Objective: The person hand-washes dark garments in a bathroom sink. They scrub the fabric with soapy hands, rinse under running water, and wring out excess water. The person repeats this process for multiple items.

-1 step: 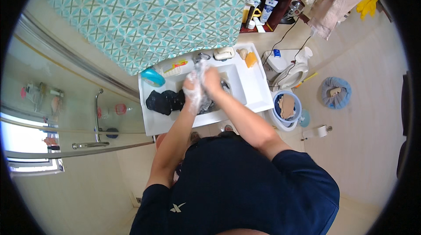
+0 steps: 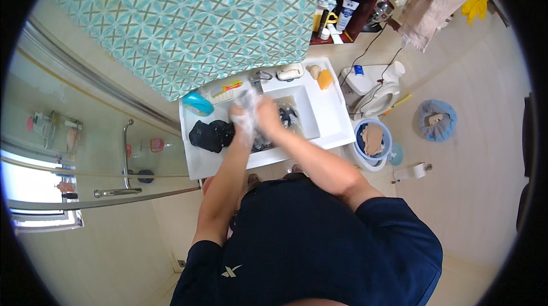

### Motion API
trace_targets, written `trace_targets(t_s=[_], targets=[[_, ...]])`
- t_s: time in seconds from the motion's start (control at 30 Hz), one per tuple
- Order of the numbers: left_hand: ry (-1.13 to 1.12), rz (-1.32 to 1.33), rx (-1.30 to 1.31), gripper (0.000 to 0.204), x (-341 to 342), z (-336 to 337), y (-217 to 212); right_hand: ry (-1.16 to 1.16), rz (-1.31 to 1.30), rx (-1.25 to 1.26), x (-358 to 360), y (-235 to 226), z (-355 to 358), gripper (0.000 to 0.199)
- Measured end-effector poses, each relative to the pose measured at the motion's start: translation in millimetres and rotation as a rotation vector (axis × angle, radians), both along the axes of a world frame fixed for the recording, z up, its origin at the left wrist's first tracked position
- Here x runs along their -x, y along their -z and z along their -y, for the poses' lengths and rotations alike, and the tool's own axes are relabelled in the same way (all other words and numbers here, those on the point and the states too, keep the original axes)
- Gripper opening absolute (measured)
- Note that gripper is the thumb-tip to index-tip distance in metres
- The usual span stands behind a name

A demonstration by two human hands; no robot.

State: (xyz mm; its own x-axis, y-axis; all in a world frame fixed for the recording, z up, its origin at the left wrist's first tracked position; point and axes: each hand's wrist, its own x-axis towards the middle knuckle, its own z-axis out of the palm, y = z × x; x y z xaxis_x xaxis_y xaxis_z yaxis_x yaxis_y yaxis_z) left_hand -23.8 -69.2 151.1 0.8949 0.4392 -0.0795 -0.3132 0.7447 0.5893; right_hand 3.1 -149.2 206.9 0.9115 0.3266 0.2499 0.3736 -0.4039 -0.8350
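Above the white sink, both my hands are closed around a small sudsy grey cloth, blurred by motion. My left hand is coated in white foam to the wrist and grips the cloth from the left. Against it from the right presses my right hand, its fingers curled on the same cloth. Dark wet fabric lies in the basin beneath my hands. A bunched black garment rests on the sink's left side, next to my left wrist.
Along the back rim stand a blue bottle, a yellow-and-red brush, the faucet, a soap dish and an orange sponge. A patterned curtain hangs behind. At right are a laundry bucket and a toilet.
My hands and the cloth have shifted slightly left and nearer to me. More of the faucet and of the dark fabric in the basin shows now.
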Motion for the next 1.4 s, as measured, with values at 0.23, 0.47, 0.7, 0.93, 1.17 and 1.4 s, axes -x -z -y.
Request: trace_targets(t_s=[0.23, 0.47, 0.7, 0.93, 1.17, 1.4], targets=[[-0.148, -0.269, -0.823, 0.028, 5, -3, -13, 0.031, -0.151, -0.129, -5, 0, 0, 0.026], [-0.142, -0.332, -1.172, 0.034, 0, -5, -6, 0.143, -0.421, -0.36, -9, 1, -1, 0.029], [-0.047, -0.299, -1.13, 0.032, -6, -13, -1, 0.177, -0.43, -0.227, -15, 3, 0, 0.042], [-0.21, -0.442, -1.116, 0.039, -7, 0, -7, 0.151, -0.264, -0.199, -10, 5, -2, 0.037], [0.021, -0.253, -0.565, 0.027, -2, -7, -15, 0.135, -0.29, -0.168, -7, 5, -4, 0.029], [0.188, -0.017, -0.124, 0.028, -2, -4, -18, 0.114, -0.272, -0.238, -7, 6, -8, 0.035]])
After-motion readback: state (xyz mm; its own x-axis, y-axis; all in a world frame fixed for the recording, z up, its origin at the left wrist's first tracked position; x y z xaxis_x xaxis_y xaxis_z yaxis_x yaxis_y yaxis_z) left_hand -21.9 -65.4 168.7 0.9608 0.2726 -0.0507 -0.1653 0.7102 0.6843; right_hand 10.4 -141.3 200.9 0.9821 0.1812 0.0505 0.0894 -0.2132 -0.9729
